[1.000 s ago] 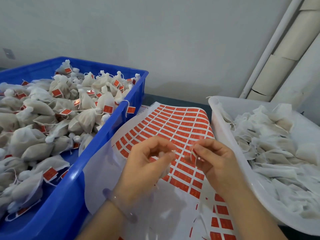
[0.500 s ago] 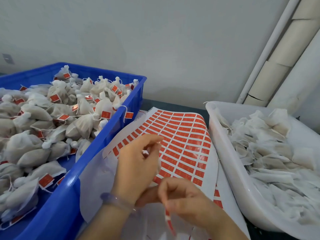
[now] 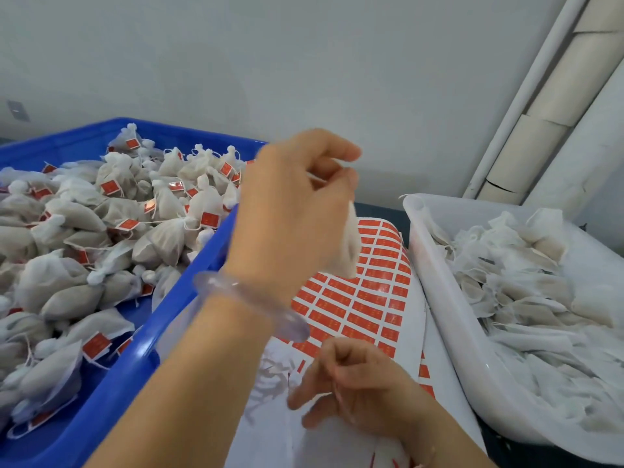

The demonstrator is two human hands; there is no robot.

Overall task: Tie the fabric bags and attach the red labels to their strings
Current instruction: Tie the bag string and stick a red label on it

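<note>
My left hand is raised above the sheet of red labels and pinches the top of a small white fabric bag, which hangs blurred below its fingers. My right hand is low near the sheet's front part, fingers curled; a thin string seems to run through them, though blur hides what they hold. The label sheet lies between the two bins, partly hidden by my left forearm.
A blue crate on the left holds several tied bags with red labels. A white tub on the right holds several untied white bags. White pipes run up the wall at the right.
My left hand has risen from the sheet, lifting the bag up toward the blue crate's corner. My right hand has dropped down and toward me, away from the left.
</note>
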